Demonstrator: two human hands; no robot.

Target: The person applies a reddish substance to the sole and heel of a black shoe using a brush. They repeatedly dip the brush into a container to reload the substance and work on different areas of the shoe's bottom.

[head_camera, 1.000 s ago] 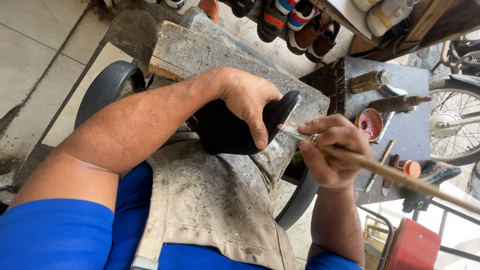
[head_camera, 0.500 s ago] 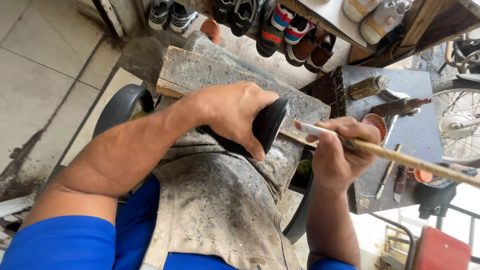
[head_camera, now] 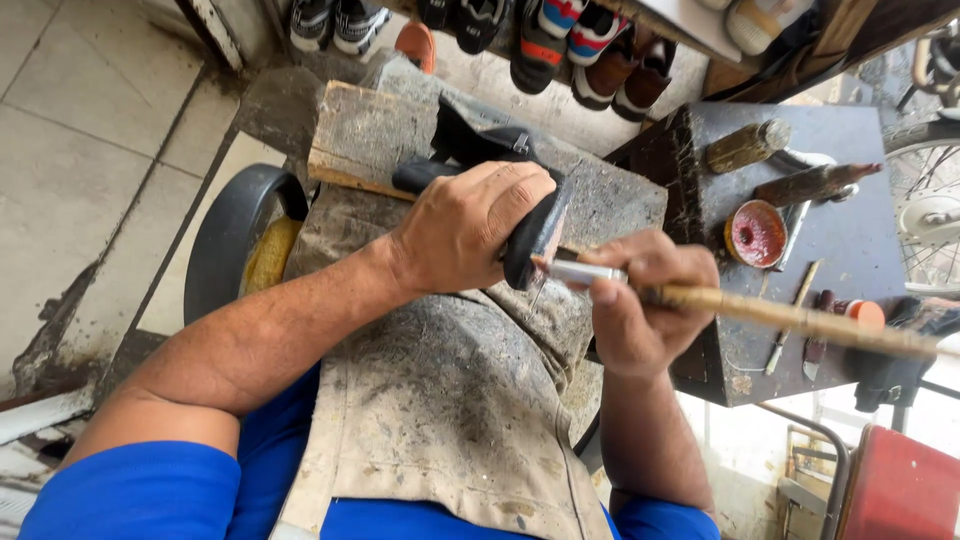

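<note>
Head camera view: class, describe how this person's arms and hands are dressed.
Both the left hand and right hand are bare, without gloves, and the forearms are uncovered. Short bright blue sleeves end near the upper arms. No watch or rings show.

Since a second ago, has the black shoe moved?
Yes. The left hand has turned the black shoe more upright on the wooden block.

We look down on a pale tiled floor (head_camera: 70, 130), stained dark along its joints. Pairs of shoes (head_camera: 560, 35) line the ground at the top of the view. A dark, scuffed work table (head_camera: 850, 250) stands at right, bearing a round red tin (head_camera: 756, 234) and small tools. A bicycle wheel (head_camera: 925, 200) shows at the right edge, a red stool (head_camera: 900, 490) below it. Daylight is soft and even.
</note>
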